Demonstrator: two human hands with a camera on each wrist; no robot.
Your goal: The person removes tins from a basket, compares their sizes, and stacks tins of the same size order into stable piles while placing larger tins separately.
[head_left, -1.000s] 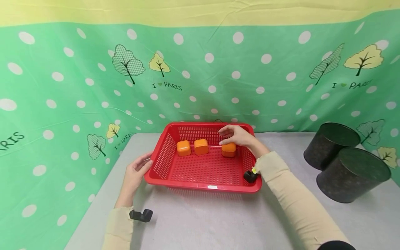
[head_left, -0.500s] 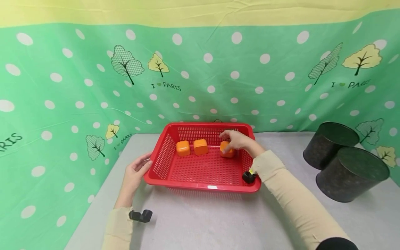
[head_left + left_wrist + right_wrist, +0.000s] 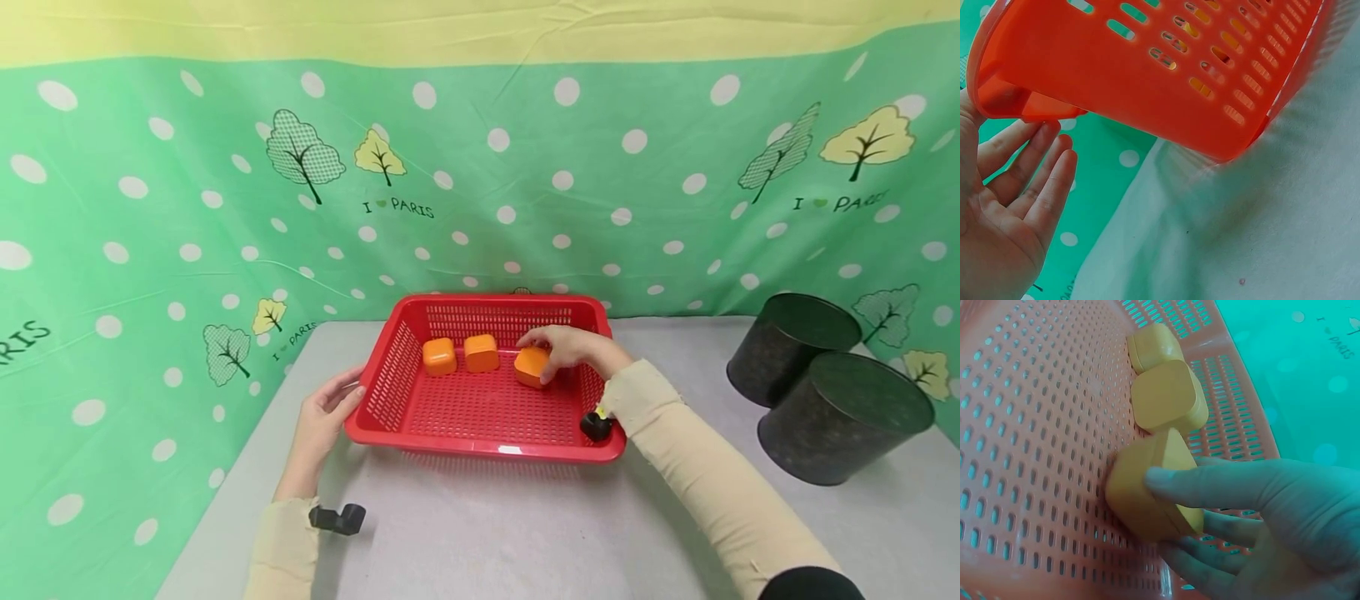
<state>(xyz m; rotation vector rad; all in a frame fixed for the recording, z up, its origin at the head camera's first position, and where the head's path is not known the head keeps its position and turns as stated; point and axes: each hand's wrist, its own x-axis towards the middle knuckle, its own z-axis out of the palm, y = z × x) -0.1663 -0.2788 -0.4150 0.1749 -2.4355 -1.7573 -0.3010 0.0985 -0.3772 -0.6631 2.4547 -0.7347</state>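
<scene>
In the head view a red plastic basket with perforated sides stands on the table. My left hand holds its left rim. The left wrist view shows the thumb at the rim and the other fingers beneath it. Inside the basket, my right hand grips a small orange rounded box. Thumb and fingers pinch opposite sides of this box, which leans in the right wrist view. Two similar orange boxes stand to its left, a middle box and a leftmost box.
Two dark round pots stand at the right of the table, a rear pot and a front pot. A green dotted cloth hangs behind and to the left. The grey table extends in front of the basket.
My right hand has come down onto the right-hand orange box, closed on it and shifted it left inside the basket. The left hand stays at the rim.
</scene>
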